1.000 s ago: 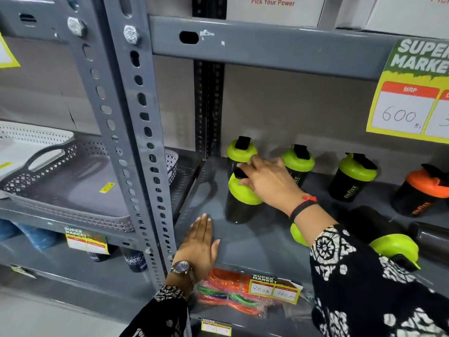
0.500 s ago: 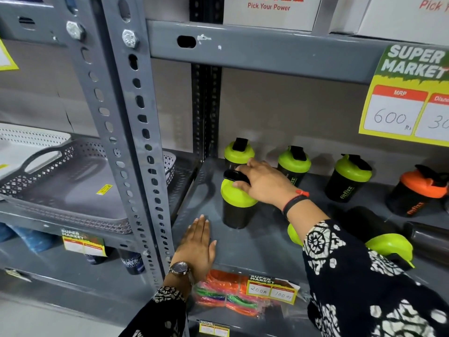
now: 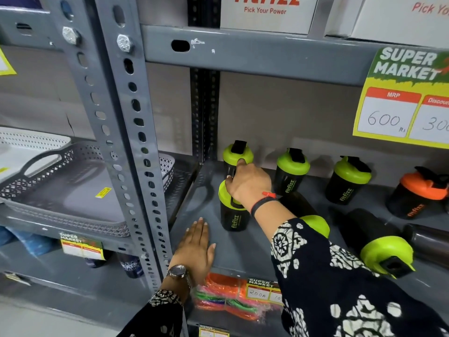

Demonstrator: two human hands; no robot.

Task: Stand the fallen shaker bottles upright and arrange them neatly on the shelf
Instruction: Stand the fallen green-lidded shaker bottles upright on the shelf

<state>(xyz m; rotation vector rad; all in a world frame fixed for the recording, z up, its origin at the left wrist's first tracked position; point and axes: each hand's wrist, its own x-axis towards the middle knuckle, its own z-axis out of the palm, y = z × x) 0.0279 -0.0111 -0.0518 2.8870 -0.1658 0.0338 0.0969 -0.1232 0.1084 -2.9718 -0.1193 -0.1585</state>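
Right hand (image 3: 247,182) gripping the lid of an upright green-lidded bottle (image 3: 232,211) at the shelf (image 3: 194,190) front-left, just before another upright bottle (image 3: 237,154). Left hand (image 3: 196,246) lying flat, fingers together, on the shelf, holding nothing. Fallen bottle (image 3: 379,249) lying on its side, right.

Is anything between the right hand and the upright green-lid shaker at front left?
Nothing visible. The right hand already rests on the lid of the front shaker. Another shaker stands directly behind it; the left hand lies flat on the shelf.
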